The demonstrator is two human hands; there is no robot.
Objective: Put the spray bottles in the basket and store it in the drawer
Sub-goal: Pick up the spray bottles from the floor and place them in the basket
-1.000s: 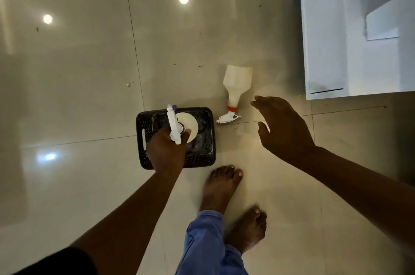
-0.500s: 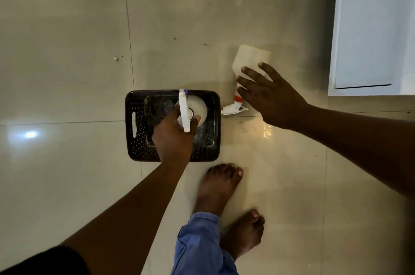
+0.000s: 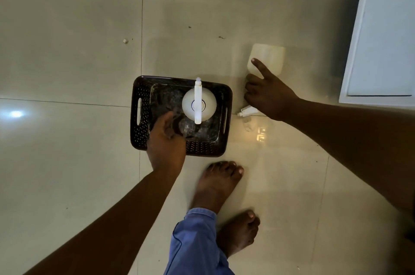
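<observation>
A black perforated basket (image 3: 143,117) sits on the shiny tiled floor. One white spray bottle (image 3: 198,104) stands upright inside it, toward the right side. My left hand (image 3: 166,142) hovers over the basket's near edge, fingers apart, holding nothing. A second white spray bottle (image 3: 268,56) with a red collar lies on the floor just right of the basket, its nozzle pointing toward me. My right hand (image 3: 267,95) is closed around that bottle's neck, with the index finger stretched along its body.
A white cabinet (image 3: 381,38) with a drawer front stands at the upper right. My two bare feet (image 3: 217,182) and a blue trouser leg are just below the basket. Ceiling lights reflect off the floor tiles.
My left hand has let go of the bottle it held, which now stands in the basket, and has drawn back. My right hand has moved onto the lying bottle and closed around its neck.
</observation>
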